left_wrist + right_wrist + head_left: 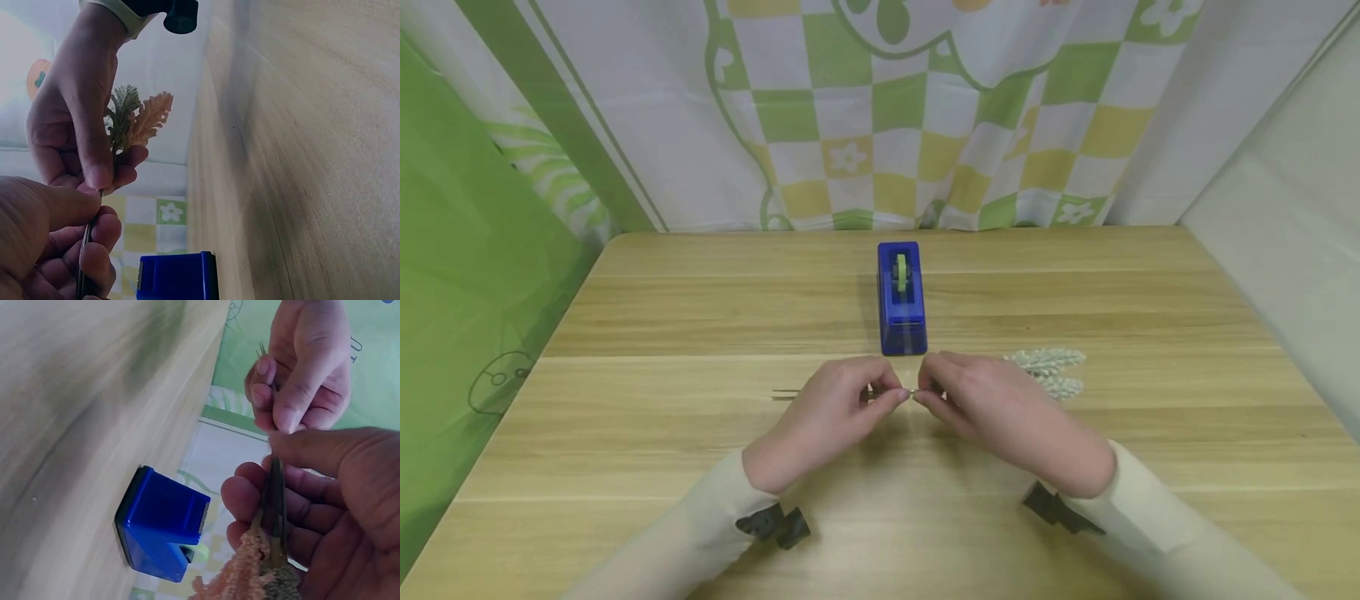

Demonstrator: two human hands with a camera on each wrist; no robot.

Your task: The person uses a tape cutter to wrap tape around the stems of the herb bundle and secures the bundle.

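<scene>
Cream sleeves (700,533) with small black clips at the cuffs lie nearest, both forearms resting over the wooden table (625,433). Just beyond them the left hand (823,417) and the right hand (1000,412) meet at the middle of the table, fingertips almost touching. Between them runs a bundle of thin stems (275,500) — the left hand pinches it between thumb and curled fingers (94,240), and the right hand does the same a little further along, thumb (94,169) pressed down on the stems against its forefinger. In the head view the bare ends of the stems poke out to the left of the left hand, low over the table. On the right side the stems end in fuzzy sprigs (134,119), orange and green in the wrist views, which lie against the right palm; their pale tips (1048,371) show past that hand in the head view. Just behind the fingertips stands a blue tape dispenser (901,300) with a green roll. Furthest off hangs a checked green, yellow and white curtain (880,117).
</scene>
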